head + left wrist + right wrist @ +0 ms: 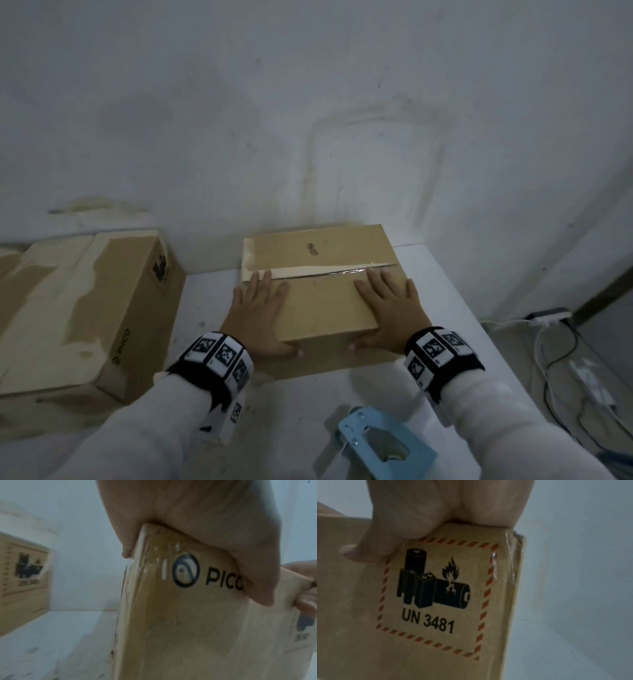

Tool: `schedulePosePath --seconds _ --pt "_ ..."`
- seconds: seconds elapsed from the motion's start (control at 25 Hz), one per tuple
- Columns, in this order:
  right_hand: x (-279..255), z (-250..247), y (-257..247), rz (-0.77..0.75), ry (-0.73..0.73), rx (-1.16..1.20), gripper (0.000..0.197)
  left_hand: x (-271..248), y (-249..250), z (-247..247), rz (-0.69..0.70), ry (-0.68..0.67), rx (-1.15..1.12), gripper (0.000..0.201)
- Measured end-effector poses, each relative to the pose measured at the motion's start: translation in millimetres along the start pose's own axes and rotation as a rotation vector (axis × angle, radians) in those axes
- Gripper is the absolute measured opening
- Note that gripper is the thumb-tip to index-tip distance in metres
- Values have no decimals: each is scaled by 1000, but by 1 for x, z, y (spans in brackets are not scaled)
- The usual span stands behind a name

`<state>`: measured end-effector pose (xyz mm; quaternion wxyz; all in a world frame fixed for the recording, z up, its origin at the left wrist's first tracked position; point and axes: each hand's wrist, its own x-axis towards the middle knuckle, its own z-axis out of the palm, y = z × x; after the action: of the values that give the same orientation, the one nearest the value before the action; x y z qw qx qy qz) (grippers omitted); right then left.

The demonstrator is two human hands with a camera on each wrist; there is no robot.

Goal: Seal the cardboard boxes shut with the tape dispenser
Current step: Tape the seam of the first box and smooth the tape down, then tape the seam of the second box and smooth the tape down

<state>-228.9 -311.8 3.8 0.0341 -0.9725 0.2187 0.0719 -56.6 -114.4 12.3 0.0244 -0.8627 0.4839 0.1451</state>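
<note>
Both hands lie flat on top of the small cardboard box in the middle of the head view. The left hand has its fingers straight over the near flap and its thumb goes down the front face; the right hand is placed the same way at the right side, so both only press the box and curl around nothing. The fingertips reach the center seam, where a shiny strip of tape runs across.

Only the head view shows the blue tape dispenser, lying on the white table at the bottom of the frame, apart from both hands. It also shows a larger cardboard box at the left.

Only the left wrist view shows the printed word "PICO" with a round logo on the front face, partly under the thumb. Only the right wrist view shows a battery warning label with "UN 3481" and a red dashed border, and wrinkled clear tape at the upper right corner of the box.
</note>
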Motion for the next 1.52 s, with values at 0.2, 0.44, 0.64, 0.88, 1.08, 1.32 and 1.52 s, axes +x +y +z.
schedulePosePath --seconds 0.2,0.44,0.64,0.88,1.08,1.32,1.52 --pt "-1 -4 57 40 -23 44 129 33 48 -6 11 30 -7 127" --pt "27 -18 103 59 -28 54 119 80 75 -13 -17 50 4 128" --pt "43 -17 116 43 14 32 119 99 77 -15 -34 58 2 132" --pt "39 -19 112 51 35 11 114 97 80 -19 -53 31 20 127" --pt "23 -33 74 62 46 -6 100 69 84 -28 -24 58 -106 111" --pt "29 -47 -62 -232 127 86 93 -4 3 -28 -58 140 -270 94" --pt "50 -40 -207 -401 49 129 77 -94 -116 -40 -145 250 -248 90"
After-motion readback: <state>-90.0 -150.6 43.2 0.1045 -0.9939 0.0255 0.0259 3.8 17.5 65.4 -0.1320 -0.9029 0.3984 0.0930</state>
